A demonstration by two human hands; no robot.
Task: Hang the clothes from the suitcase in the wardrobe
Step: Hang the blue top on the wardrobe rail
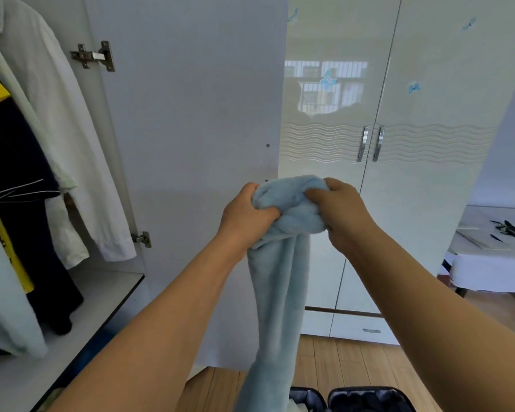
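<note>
Both hands' fingers [268, 210] clutching blue garment [280, 278]

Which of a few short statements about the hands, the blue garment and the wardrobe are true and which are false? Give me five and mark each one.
1. Both hands grip the light blue garment. True: the left hand and the right hand bunch its top between them.
2. The blue garment already hangs on a hanger. False: it hangs down only from the hands' grip.
3. The wardrobe door on the left stands open. True: its hinges show, and clothes hang inside.
4. A white shirt hangs in the open section. True.
5. The two doors with the metal handles are open. False: they are closed.
</note>
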